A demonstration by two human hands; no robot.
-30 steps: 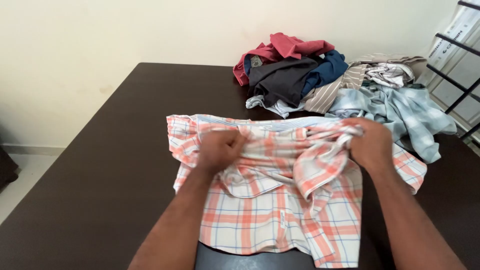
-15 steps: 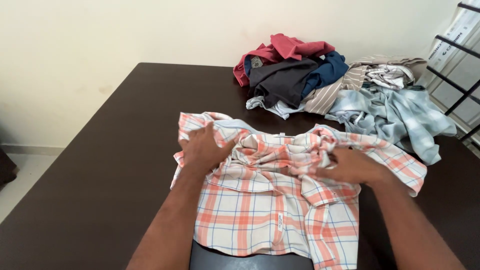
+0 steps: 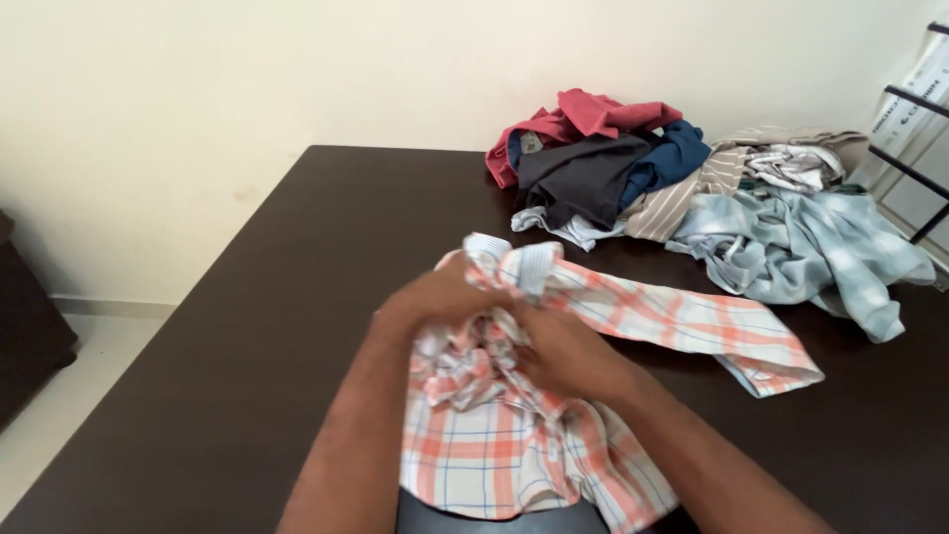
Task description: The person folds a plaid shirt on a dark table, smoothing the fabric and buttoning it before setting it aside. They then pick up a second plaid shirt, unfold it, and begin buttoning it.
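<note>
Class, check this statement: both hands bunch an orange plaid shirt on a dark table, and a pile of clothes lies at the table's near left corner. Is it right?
Not quite. The head view shows the pile at the far right of the table, by the wall. The rest stands: the left hand and right hand bunch the plaid shirt.

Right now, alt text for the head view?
Both hands, left hand and right hand, bunch an orange-and-white plaid shirt on a dark table, one sleeve stretched out to the right. A pile of clothes lies behind.
</note>
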